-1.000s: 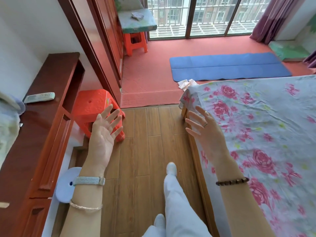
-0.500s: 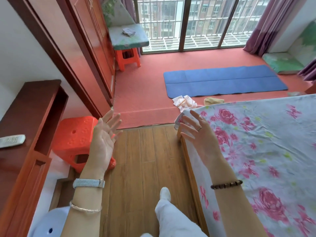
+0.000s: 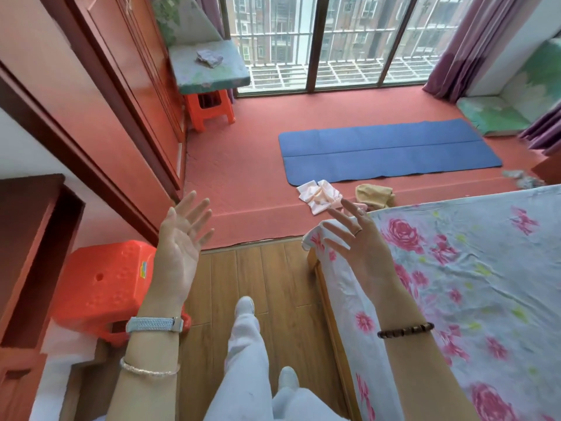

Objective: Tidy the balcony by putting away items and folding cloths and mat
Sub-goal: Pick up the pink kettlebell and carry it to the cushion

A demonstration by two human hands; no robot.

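Now, from the head camera, you have both hands raised in front of you, and neither holds anything. Your left hand [image 3: 182, 238] has its fingers spread, palm turned inward, above the orange stool [image 3: 106, 284]. Your right hand [image 3: 361, 241] is spread too, over the corner of the flowered bed [image 3: 470, 284]. On the red carpet [image 3: 243, 177] beyond, the blue mat [image 3: 388, 150] lies flat and unfolded near the window. Just beside its near edge lies a crumpled white cloth [image 3: 318, 196], with a yellow cloth [image 3: 375, 196] near it. A patterned rag [image 3: 520, 178] lies at the carpet's right edge, and a grey cloth [image 3: 209, 58] sits on the cushion on top of the far stool [image 3: 209, 112].
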